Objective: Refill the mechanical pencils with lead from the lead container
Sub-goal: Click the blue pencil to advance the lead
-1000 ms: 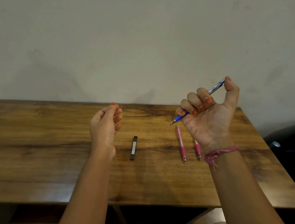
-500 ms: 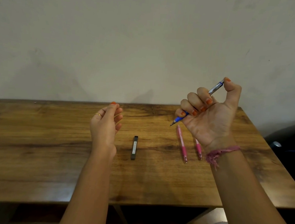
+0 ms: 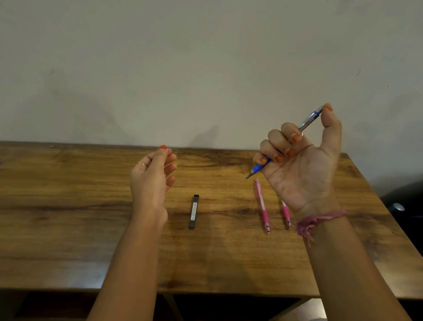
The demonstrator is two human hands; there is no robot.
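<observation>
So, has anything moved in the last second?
Nothing visibly changed. The right hand still grips the blue mechanical pencil, thumb on its cap; the left hand stays raised, and the dark lead container and two pink pencils lie on the wooden table.

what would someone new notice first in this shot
The raised right hand grips a blue mechanical pencil above the right side of the wooden table, thumb on its top end. The left hand is lifted, holding nothing visible. On the table lie a dark lead container and two pink mechanical pencils.
</observation>
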